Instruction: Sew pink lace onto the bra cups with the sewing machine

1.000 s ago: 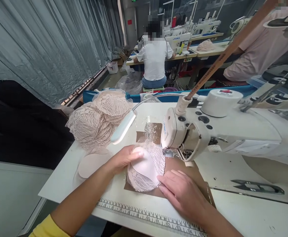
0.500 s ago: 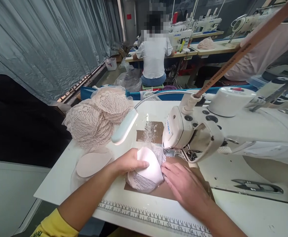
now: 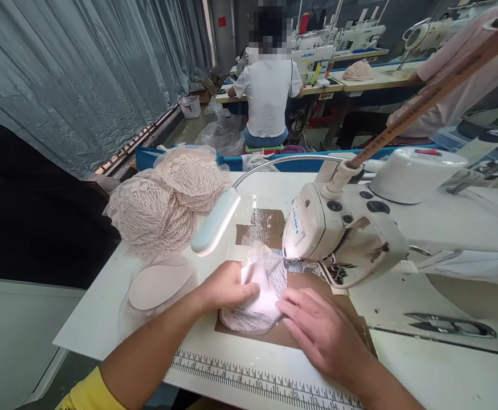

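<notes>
Left hand: the left hand is lying on the left side of the bra cup, with the fingers curled over its white inner padding and pressing it down; it is gripping the cup only lightly.
Right hand: the right hand is resting nearly flat, palm down, with the fingertips touching the right lower edge of the cup; it is not closing around anything.
Bra cup: it is sitting on the brown sheet on the sewing table, between both hands, with its lace edge reaching just under the head of the sewing machine, near the needle.
Lamp: a white gooseneck lamp is hanging over the table just behind the left hand.
Lace pile: a pile of beige lace cups is standing at the back left of the table, and a flat foam pad is lying in front of it.
Table front: a printed ruler is running along the near edge.
Right side: thread snips are lying well apart from the hands.
Background: another person in a white shirt is sitting at a farther machine.
</notes>
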`<state>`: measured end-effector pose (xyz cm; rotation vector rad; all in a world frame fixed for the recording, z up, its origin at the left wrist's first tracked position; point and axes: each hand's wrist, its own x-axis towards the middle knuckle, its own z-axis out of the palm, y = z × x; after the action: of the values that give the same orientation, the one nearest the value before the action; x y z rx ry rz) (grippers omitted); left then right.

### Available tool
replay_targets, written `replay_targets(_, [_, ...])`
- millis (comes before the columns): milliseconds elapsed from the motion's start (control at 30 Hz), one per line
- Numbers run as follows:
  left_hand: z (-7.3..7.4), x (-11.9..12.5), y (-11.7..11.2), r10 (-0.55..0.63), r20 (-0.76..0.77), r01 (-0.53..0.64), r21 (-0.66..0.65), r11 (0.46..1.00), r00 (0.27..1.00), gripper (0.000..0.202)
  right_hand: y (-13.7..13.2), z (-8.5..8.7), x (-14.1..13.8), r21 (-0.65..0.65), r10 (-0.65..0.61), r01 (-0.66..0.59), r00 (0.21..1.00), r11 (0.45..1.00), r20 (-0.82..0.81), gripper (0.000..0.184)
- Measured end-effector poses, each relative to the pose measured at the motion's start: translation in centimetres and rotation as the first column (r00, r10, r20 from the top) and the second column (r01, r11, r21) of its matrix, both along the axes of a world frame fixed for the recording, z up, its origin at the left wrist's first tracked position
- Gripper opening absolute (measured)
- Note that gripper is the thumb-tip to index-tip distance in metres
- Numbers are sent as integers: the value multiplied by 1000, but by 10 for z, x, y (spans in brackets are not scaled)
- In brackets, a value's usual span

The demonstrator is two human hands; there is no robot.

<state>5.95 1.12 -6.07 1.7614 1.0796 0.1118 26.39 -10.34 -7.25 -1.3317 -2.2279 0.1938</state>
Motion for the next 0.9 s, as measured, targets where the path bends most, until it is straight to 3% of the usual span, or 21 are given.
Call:
replay_targets(133, [11, 1, -3, -27, -167, 59, 192, 980, 986, 24, 1, 4, -5, -117, 52, -46, 998, 992, 45, 28])
replay_targets(233, [27, -5, -7, 15, -342, 129, 395, 909, 940, 17, 1, 5, -6, -177, 47, -39, 998, 984, 42, 27])
replay_targets(333, [44, -8, -12, 106, -311, 140, 674, 726, 944, 16, -1, 3, -5, -195, 53, -47, 998, 980, 28, 27])
replay_targets(400, [47, -4, -16, -11, -242, 201, 778, 596, 970, 16, -2, 1, -5, -177, 62, -58, 998, 983, 16, 26])
replay_targets(500, [34, 12, -18, -360, -255, 407, 795, 450, 897, 20, -3, -1, -5, -153, 67, -66, 998, 986, -1, 22])
replay_targets(567, [16, 23, -17, -472, -273, 476, 789, 388, 838, 19, -4, 0, -4, -145, 69, -70, 998, 987, -11, 20])
replay_targets(700, [-12, 32, -15, -473, -257, 451, 818, 359, 843, 18, -2, 0, -1, -59, 60, -63, 997, 996, -46, 22])
replay_targets(900, [-11, 27, -17, -489, -254, 441, 840, 316, 835, 19, 4, -15, 9, 85, -205, 201, 977, 976, 50, 35])
